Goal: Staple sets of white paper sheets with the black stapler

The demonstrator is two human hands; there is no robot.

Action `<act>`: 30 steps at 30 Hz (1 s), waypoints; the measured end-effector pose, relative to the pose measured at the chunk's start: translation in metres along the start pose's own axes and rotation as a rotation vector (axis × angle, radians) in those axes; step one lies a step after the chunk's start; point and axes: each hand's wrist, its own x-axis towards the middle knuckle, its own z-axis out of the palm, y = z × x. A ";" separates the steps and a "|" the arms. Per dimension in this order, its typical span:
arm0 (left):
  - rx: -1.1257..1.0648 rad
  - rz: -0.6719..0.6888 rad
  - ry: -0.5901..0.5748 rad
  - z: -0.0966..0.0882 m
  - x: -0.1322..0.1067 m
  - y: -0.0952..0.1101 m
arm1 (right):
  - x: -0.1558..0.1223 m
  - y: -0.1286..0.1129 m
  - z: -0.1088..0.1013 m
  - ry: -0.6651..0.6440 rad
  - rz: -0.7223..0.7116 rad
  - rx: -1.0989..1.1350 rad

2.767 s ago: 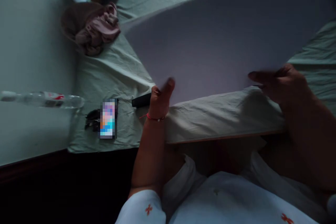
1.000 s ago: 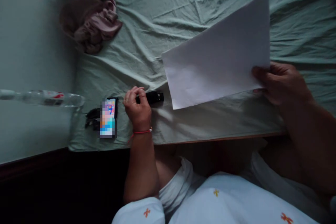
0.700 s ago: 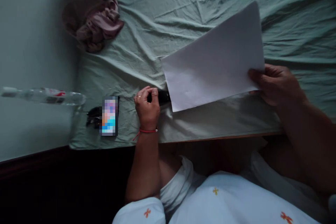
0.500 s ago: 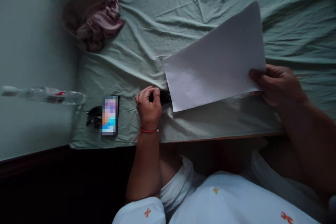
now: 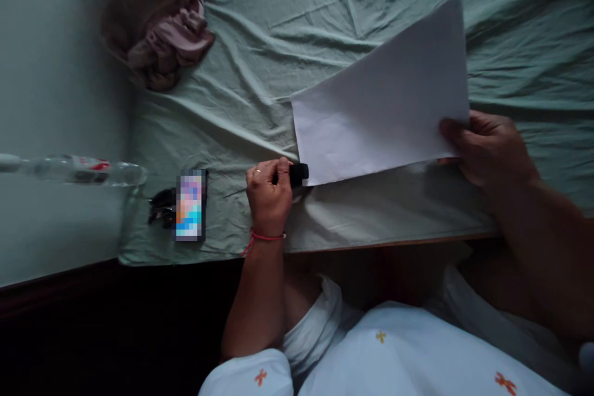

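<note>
Paper (image 5: 385, 99), long axis slanting up rightward, pinched by right hand (image 5: 494, 147); black object (image 5: 299, 174), pointing right, gripped by left hand (image 5: 269, 195).

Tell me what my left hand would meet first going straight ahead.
Past your left hand, the way over green cloth looks free, though the black object it grips may catch the paper.

On the cloth cover (image 5: 278, 68), at left, phone (image 5: 191, 210) — farther left, bottle (image 5: 93, 172); behind, fabric bundle (image 5: 179, 43). To the right, at near-left corner of paper (image 5: 385, 99), handheld object (image 5: 299, 174) in left hand (image 5: 270, 198) — at near-right corner, right hand (image 5: 496, 148).
</note>
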 end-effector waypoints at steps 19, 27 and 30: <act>0.114 0.159 -0.243 0.000 0.016 0.008 | 0.003 0.000 0.002 -0.004 -0.041 -0.021; 0.155 0.144 -0.323 -0.003 0.017 0.009 | 0.005 0.002 -0.001 0.007 -0.030 -0.040; 0.206 0.132 -0.298 0.000 0.015 0.011 | 0.003 0.001 0.001 0.016 -0.044 -0.071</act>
